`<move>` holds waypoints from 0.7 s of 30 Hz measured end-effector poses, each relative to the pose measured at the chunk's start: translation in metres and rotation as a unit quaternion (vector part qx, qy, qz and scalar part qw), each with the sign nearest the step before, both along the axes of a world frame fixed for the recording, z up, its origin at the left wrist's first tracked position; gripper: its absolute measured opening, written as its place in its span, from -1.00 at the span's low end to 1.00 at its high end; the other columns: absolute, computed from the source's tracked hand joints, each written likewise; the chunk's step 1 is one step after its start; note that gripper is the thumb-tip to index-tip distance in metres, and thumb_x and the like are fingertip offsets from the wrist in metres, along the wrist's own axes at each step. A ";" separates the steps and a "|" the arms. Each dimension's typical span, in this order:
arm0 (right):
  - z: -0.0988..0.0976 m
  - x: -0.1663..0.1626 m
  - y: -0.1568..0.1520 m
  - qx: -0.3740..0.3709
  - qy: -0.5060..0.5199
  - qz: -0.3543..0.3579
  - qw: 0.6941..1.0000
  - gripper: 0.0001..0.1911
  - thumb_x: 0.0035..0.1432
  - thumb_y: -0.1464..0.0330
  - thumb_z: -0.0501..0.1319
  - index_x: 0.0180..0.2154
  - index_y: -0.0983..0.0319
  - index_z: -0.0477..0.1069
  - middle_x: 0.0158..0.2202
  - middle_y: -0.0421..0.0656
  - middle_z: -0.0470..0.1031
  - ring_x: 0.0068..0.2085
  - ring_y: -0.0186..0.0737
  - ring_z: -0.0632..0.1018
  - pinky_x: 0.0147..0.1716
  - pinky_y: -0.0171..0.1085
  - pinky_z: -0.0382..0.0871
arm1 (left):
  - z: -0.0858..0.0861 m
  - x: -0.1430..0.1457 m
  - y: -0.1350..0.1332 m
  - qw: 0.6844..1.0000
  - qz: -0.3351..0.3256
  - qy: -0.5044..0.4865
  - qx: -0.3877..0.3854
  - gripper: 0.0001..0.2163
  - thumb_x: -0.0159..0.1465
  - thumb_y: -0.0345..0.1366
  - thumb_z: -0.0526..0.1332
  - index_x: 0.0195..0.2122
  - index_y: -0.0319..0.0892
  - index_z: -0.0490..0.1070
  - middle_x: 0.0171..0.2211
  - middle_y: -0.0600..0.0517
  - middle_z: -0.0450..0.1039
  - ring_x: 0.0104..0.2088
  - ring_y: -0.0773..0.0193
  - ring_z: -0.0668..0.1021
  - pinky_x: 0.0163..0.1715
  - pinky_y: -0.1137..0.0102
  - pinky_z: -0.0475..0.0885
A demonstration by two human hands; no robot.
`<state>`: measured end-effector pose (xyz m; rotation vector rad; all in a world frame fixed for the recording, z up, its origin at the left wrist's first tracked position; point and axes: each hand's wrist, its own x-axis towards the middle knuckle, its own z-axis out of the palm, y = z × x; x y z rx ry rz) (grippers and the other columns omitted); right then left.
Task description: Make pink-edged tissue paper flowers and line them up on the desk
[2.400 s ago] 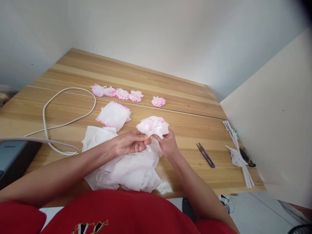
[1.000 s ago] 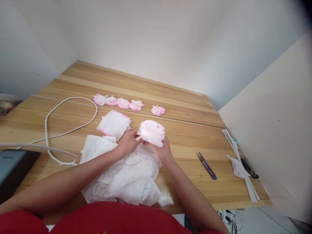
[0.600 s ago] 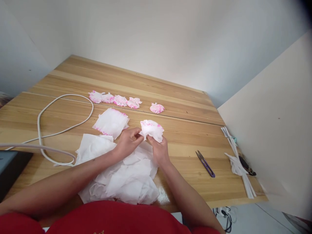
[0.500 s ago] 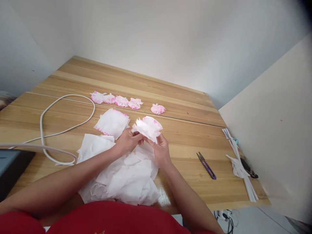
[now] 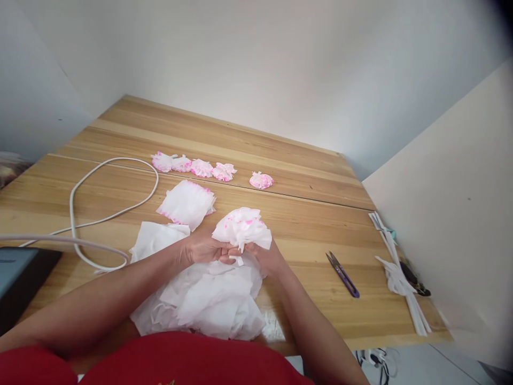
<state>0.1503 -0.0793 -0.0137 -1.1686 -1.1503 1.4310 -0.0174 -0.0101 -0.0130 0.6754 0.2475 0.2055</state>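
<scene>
A ruffled white paper flower (image 5: 242, 227) with pink spots is held between my two hands, above a heap of thin white sheets (image 5: 212, 299). My left hand (image 5: 208, 248) pinches its gathered base from the left, fingers curled. From the right, my right hand (image 5: 264, 255) grips the base too; the petals hide part of its fingers. A short white end sticks out below the fingers. Just beyond my left hand lies a stack of white squares with pink edges (image 5: 187, 203).
Several pink-edged paper flowers (image 5: 201, 168) lie in a row farther back, one (image 5: 261, 180) apart. Purple-handled thread snips (image 5: 342, 274) lie right, near tied white strips (image 5: 401, 278). A white cable (image 5: 72, 214) loops at left beside a dark device (image 5: 28, 283).
Both hands have come slightly nearer to me. The paper flower has turned and its petals now fan out upright, with its gathered base down at my fingers.
</scene>
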 end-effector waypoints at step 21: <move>0.009 -0.022 0.000 0.083 -0.141 -0.273 0.948 -0.89 0.01 0.31 0.27 -0.44 0.23 0.50 -0.42 -0.17 0.58 -0.35 -0.16 0.56 -0.31 -0.24 0.44 | 0.000 0.011 -0.006 0.746 0.313 0.235 0.539 -0.74 0.19 -0.31 0.17 -0.64 -0.20 0.31 -0.60 0.07 0.37 -0.53 0.35 0.40 -0.49 0.47 0.23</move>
